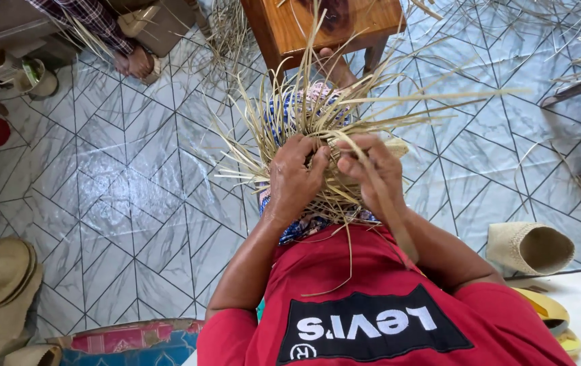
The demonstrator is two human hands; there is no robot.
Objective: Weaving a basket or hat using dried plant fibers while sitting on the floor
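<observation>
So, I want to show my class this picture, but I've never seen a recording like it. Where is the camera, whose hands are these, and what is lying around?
The one camera sits on a person's head and looks down, so you see their own red shirt and both arms from above. The left hand and the right hand grip a half-woven straw piece, with loose strips fanning outward. No machine is involved. Below is a tiled floor. A wooden stool stands ahead. Finished straw hats lie at the left, and a woven basket lies on its side at the right. Another person's foot shows at the top left.
</observation>
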